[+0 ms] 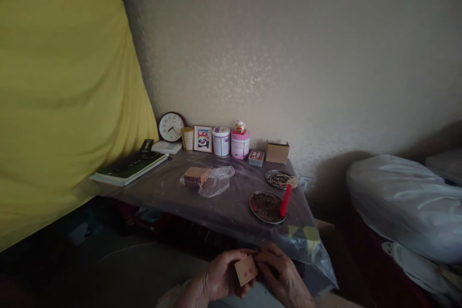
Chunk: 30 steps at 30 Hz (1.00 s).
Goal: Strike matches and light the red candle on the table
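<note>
My left hand [226,274] is closed around a small tan matchbox [246,270] with red marks on its face, held in front of the table's near edge. Close against the box's upper right side is my right hand [279,272], its fingers bent and pinched together. Whatever those fingers hold is too small and dark to make out. Beyond the hands, a red candle [286,200] leans upright at the right rim of a round metal plate [267,220] with dark residue in it. A second plate [270,180] carries many burnt and pale matchsticks [283,180].
A pack of small boxes [195,176] sits in torn clear plastic [218,181] mid-table. Along the wall stand a clock [172,127], a panda picture [203,139], two tubs [221,142] and an open carton [277,152]. A book [132,168] lies left, by a yellow curtain [72,96].
</note>
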### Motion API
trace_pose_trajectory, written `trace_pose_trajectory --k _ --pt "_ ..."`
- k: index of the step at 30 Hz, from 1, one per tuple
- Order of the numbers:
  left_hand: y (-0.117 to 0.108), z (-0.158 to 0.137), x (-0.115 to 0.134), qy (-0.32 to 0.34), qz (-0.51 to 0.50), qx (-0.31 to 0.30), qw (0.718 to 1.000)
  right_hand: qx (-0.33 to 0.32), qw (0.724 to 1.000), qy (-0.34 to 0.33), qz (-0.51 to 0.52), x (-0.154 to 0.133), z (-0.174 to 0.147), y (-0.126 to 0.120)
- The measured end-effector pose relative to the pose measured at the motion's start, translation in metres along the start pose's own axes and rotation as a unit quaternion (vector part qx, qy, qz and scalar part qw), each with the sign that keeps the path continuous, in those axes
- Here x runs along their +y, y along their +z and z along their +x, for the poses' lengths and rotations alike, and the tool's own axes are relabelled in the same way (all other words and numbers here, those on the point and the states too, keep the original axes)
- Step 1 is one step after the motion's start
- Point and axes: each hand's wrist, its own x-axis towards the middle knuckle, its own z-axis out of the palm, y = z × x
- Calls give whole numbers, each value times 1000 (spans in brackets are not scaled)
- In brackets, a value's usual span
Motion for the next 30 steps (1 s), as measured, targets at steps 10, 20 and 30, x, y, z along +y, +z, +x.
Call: trace_pose_trajectory --k 10,20,30 --pt "-2 1 1 -13 -3 7 1000 -11 1000 -6 4 -3 0 -3" --pt "-4 1 0 -14 -7 7 1000 -25 1000 -13 2 -4 0 -4" --pt "-5 2 1 -19 -14 -2 1000 -38 999 -11 -5 -1 -2 -2"
